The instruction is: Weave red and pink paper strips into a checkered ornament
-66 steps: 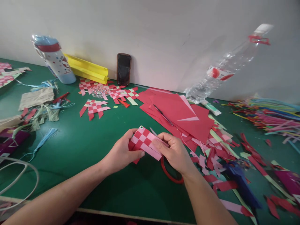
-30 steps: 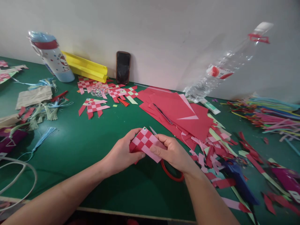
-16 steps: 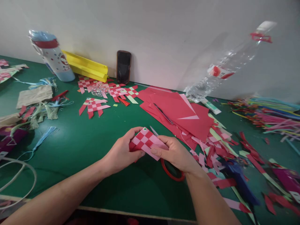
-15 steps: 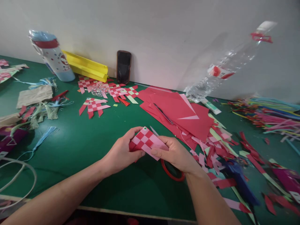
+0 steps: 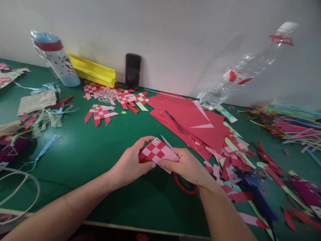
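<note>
A woven red and pink paper piece [image 5: 156, 149], with a small green and white spot at its top corner, is held between both hands above the green table. My left hand [image 5: 129, 164] grips its left side, thumb along the lower edge. On its right side, my right hand [image 5: 185, 164] pinches the pink strips between thumb and fingers. Red-handled scissors [image 5: 184, 187] lie beneath my right hand, their blade tip showing behind the paper.
Red paper sheets [image 5: 185, 117] with a pen [image 5: 175, 122] lie beyond the hands. Woven paper pieces [image 5: 101, 113] and a phone [image 5: 132, 71] stand farther back. At right are paper scraps [image 5: 233, 164], a blue tool [image 5: 259, 195] and a leaning bottle [image 5: 235, 76].
The woven paper has tilted slightly and its top corner has shifted a little down and right. Both hands keep nearly the same place and hold.
</note>
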Motion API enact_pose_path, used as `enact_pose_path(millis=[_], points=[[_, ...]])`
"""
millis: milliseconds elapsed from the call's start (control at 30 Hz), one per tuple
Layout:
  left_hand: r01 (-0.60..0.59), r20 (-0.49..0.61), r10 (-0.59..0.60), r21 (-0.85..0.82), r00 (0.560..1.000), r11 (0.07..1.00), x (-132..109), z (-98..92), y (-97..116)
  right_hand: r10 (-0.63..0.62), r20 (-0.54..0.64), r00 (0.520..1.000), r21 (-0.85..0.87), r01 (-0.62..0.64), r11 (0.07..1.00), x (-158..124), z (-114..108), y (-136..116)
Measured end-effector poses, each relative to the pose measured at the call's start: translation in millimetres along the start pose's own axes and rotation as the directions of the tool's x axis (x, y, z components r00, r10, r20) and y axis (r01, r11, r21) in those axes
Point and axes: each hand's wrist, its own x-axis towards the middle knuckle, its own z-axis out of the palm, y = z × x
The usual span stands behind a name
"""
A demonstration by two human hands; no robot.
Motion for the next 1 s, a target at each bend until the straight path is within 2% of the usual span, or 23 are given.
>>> enact_pose_path(millis=[167,267,367,467,533,600,700,833,933,1000], points=[[-0.020,0.082,0.024,-0.046,0.996,0.999,-1,-1.7,-3,0.022,0.014,1.000,-0.062,-0.021,0.998,-1,-2,3],[0.009,0.126,0.014,-0.175,0.992,0.985,-1,-3.0,-2,0.025,0.096,0.995,-0.134,-0.012,0.991,-2,-2,3],[0.059,0.106,-0.027,-0.317,0.994,0.947,1,-4.5,0,-0.031,0.122,0.992,-0.111,0.044,0.993,-3,-4,4],[0.101,0.085,-0.070,-0.435,0.994,0.895,1,-5.9,0,-0.168,-0.036,0.985,0.045,0.169,0.985,-1,-7,5],[0.125,0.099,-0.088,-0.479,0.991,0.869,1,-6.3,-1,-0.238,-0.189,0.953,0.213,0.276,0.937,1,-9,6],[0.147,0.124,-0.097,-0.498,0.988,0.855,1,-6.1,-3,-0.242,-0.314,0.918,0.378,0.354,0.855,3,-11,6],[0.178,0.155,-0.113,-0.508,0.981,0.843,1,-4.6,-4,-0.189,-0.411,0.892,0.526,0.401,0.750,6,-12,3],[0.212,0.150,-0.155,-0.532,0.976,0.820,3,-2.6,-4,-0.195,-0.562,0.804,0.521,0.527,0.671,8,-12,4],[0.209,0.102,-0.184,-0.577,0.978,0.790,4,-2.4,-3,-0.177,-0.632,0.755,0.415,0.521,0.746,10,-13,9],[0.190,0.067,-0.188,-0.605,0.980,0.774,5,-2.4,-3,-0.183,-0.610,0.771,0.337,0.461,0.821,10,-13,11]])
